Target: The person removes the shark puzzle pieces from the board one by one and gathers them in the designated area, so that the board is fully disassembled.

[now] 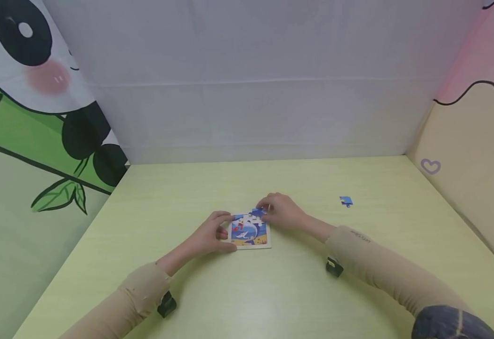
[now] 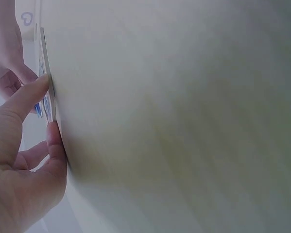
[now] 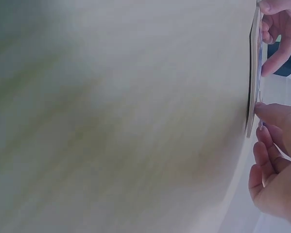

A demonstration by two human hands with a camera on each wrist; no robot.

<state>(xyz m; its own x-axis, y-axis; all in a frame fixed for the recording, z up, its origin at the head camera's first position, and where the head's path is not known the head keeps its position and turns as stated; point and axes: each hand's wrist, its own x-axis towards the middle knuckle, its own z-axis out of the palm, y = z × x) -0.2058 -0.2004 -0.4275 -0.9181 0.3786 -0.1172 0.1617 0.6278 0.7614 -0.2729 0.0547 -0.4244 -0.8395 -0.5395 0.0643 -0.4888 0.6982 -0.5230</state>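
Right hand [image 1: 284, 212] pinching a blue jigsaw piece [image 1: 256, 212], left hand [image 1: 208, 235] gripping a square white-rimmed puzzle [image 1: 247, 231], I risk a jam by tilting either.

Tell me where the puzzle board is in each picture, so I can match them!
Head: the puzzle board lies flat, just below the middle.
Left wrist: the puzzle board shows edge-on, a thin strip at upper left.
Right wrist: the puzzle board shows edge-on, near the right side, upper half.
Shared landmark: the left hand, touching it in all three.
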